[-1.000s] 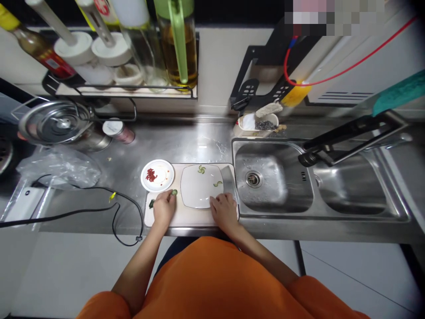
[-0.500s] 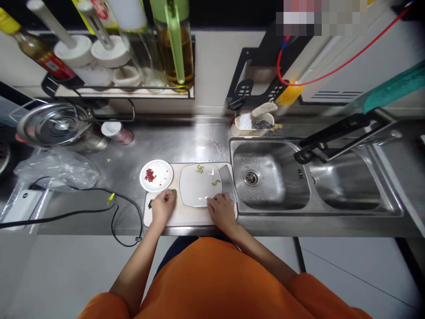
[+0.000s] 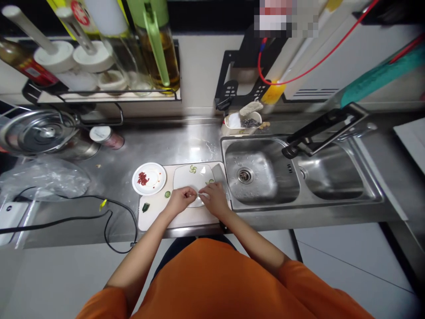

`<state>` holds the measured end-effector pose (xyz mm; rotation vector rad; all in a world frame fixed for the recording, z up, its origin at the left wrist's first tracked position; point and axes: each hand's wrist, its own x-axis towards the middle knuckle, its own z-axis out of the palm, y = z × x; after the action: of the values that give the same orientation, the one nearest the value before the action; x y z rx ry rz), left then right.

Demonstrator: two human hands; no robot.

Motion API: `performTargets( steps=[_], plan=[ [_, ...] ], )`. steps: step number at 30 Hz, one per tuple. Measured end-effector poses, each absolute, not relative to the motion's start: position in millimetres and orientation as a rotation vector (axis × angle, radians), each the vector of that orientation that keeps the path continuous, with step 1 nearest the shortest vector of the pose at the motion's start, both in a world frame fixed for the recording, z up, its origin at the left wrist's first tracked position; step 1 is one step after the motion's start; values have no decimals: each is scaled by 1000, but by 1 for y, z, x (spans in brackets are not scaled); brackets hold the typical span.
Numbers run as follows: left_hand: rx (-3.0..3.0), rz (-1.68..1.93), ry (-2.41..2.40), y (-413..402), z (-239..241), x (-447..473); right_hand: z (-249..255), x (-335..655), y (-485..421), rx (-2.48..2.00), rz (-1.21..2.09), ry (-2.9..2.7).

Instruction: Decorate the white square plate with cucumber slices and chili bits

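Observation:
My left hand point(image 3: 181, 200) and my right hand point(image 3: 214, 200) meet fingertip to fingertip over the square white plate point(image 3: 180, 175). Both are closed in a pinch; whatever lies between the fingers is too small to make out. Thin curved green slices point(image 3: 193, 169) form a swirl on the plate, and more green shows beside my right fingers. The plate rests on a pale cutting board point(image 3: 154, 219). Left of my left hand, a round green slice point(image 3: 167, 194) and a dark green chunk point(image 3: 145, 207) lie on the board. A cleaver point(image 3: 220, 175) lies along the board's right side, partly under my right hand.
A round white plate point(image 3: 161, 181) with chopped red bits point(image 3: 142, 178) overlaps the board's left corner. To the right is a double sink point(image 3: 265, 201) with a black faucet point(image 3: 308, 133). Black cable point(image 3: 133, 212), a plastic bag point(image 3: 49, 175) and a lidded pot point(image 3: 76, 144) occupy the left.
My left hand has left the green slice on the board and moved right over the square plate. The right hand has shifted to meet it, fingers now pinched. The camera view has shifted slightly.

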<state>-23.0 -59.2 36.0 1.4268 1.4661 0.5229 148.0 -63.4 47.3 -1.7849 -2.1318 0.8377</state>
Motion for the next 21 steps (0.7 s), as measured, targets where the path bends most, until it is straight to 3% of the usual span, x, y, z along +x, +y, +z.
performTargets(
  steps=[5, 13, 21],
  plan=[
    [1266, 548, 1395, -55, 32, -13, 49, 156, -65, -1798, 830, -2082],
    [432, 431, 1249, -54, 19, 5, 43, 172, -70, -1686, 803, -1997],
    [328, 543, 1152, -41, 12, 19, 38, 180, -66, -1824, 839, -1940]
  ],
)
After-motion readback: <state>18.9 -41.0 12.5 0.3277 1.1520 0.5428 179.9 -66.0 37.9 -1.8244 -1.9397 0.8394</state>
